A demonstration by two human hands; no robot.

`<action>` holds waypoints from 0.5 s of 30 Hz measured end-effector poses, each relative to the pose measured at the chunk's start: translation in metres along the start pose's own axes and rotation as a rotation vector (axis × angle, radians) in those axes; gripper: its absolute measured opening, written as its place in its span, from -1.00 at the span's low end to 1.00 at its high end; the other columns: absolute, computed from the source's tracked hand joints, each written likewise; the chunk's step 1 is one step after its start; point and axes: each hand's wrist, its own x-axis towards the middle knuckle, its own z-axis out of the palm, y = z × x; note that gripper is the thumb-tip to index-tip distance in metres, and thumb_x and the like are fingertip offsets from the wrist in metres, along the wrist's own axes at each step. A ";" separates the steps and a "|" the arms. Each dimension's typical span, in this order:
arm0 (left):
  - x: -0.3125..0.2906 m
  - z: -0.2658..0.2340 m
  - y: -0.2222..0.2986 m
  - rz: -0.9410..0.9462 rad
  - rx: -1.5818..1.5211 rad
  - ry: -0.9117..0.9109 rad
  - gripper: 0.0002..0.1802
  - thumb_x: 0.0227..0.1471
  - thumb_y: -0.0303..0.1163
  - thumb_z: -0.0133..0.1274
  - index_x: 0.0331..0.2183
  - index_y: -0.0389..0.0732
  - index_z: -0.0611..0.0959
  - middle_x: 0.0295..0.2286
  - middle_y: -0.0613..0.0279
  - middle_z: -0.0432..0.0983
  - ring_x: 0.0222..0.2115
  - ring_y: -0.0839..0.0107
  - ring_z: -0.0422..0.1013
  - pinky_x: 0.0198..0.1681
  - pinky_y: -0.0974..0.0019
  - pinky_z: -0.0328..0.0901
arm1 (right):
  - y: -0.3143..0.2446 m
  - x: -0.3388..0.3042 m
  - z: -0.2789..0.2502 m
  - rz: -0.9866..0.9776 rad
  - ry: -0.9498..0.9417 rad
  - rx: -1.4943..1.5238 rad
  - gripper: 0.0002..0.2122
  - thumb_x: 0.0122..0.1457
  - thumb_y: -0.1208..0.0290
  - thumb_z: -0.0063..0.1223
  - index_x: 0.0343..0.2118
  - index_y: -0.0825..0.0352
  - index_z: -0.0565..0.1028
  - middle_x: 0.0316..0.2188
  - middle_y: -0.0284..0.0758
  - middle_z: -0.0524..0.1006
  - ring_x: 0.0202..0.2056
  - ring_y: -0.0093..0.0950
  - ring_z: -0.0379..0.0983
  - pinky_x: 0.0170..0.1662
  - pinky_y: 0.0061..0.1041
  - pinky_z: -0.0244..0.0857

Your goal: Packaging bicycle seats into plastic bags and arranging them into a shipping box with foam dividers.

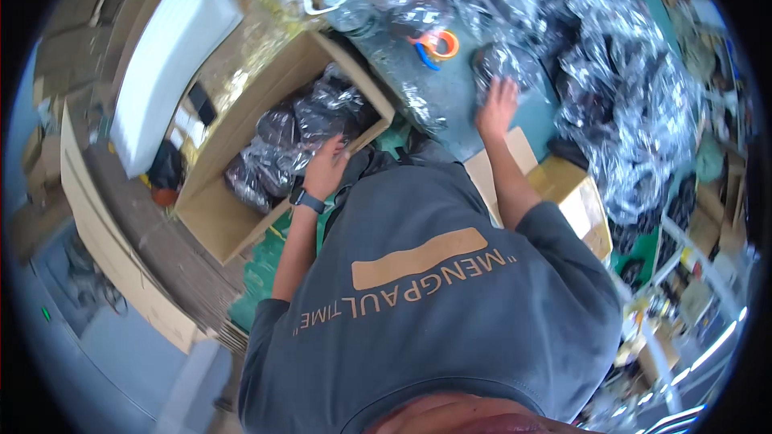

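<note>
My left hand (326, 167), with a dark watch on its wrist, is at the near rim of a deep cardboard box (211, 221). Its fingers are loosely stretched and seem to hold nothing. Several dark bundles in clear plastic bags (281, 128) lie in that box. On the green tabletop (454, 108), my right hand (498, 108) rests its extended fingers against the near side of another dark plastic-wrapped bundle (508, 64). Whether the fingertips pinch the plastic is hard to see.
A heap of bagged dark bundles (623, 104) covers the table's right side. Farther back are an orange and blue tape dispenser (438, 47) and a clear jug (351, 14). White foam (165, 64) stands left, and a smaller open carton (579, 193) sits by my right forearm.
</note>
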 end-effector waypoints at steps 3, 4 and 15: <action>-0.028 0.002 0.010 -0.061 0.076 0.034 -0.39 0.19 -0.23 0.26 0.22 -0.20 0.54 0.00 -0.06 0.64 0.02 0.02 0.58 0.09 0.07 0.45 | 0.011 -0.046 -0.018 0.252 0.042 0.413 0.00 0.04 0.38 0.38 0.50 0.41 0.00 0.44 0.22 0.12 0.40 0.20 0.13 0.46 -0.05 0.09; -0.038 0.006 0.009 -0.100 0.071 0.068 -0.39 0.19 -0.23 0.26 0.22 -0.20 0.54 0.00 -0.06 0.64 0.02 0.02 0.58 0.09 0.07 0.45 | 0.015 -0.045 -0.017 0.373 -0.002 0.530 0.02 0.04 0.30 0.41 0.49 0.43 -0.01 0.38 0.24 0.21 0.32 0.22 0.25 0.39 -0.02 0.19; -0.059 -0.055 -0.027 0.139 0.186 -0.004 -0.39 0.32 0.00 0.10 0.21 -0.20 0.54 0.12 -0.12 0.56 0.10 -0.10 0.49 0.16 -0.02 0.41 | -0.033 0.029 -0.150 0.706 -0.815 1.699 -0.51 0.14 0.24 0.42 0.06 0.40 0.55 -0.33 -0.31 0.62 -0.43 -0.52 0.54 -0.39 -0.51 0.44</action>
